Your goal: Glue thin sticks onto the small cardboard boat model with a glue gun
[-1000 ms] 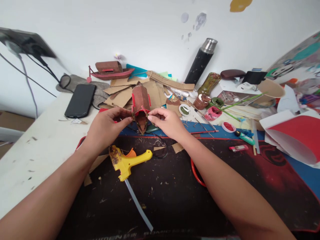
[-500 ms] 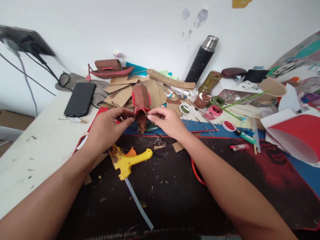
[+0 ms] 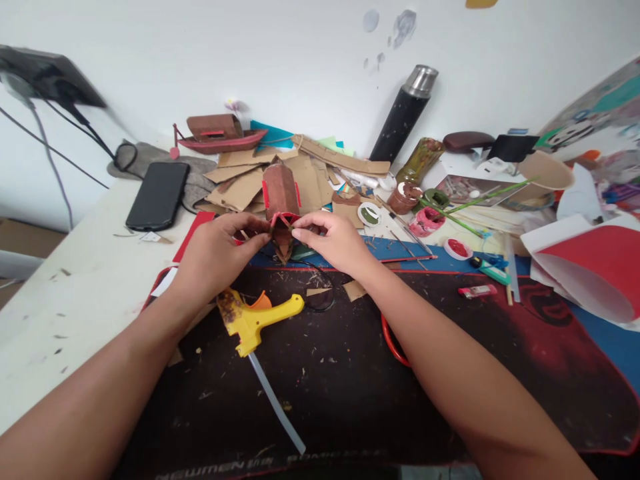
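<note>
A brown model boat [image 3: 280, 190] with red side strips stands at the back edge of the dark mat, its pointed end towards me. My left hand [image 3: 217, 250] pinches the left rim of its near end between thumb and fingers. Opposite it, the fingertips of my right hand [image 3: 334, 241] are closed on the right rim. Two thin reddish strips cross over the boat's opening between my hands. Just below lies a yellow glue gun [image 3: 257, 320] with a clear glue stick poking out of it.
Cardboard scraps [image 3: 240, 190] and a second model boat [image 3: 223, 135] lie behind. A phone [image 3: 157, 197] is at the left. A black flask [image 3: 403, 117], open paint pots [image 3: 427, 222] and a cutter [image 3: 493, 271] are at the right. Red handles [image 3: 394, 343] show beside my right forearm.
The view has shifted slightly. Both hands keep their hold at the boat's near end, and the reddish strips there now show more clearly as a crossed shape.
</note>
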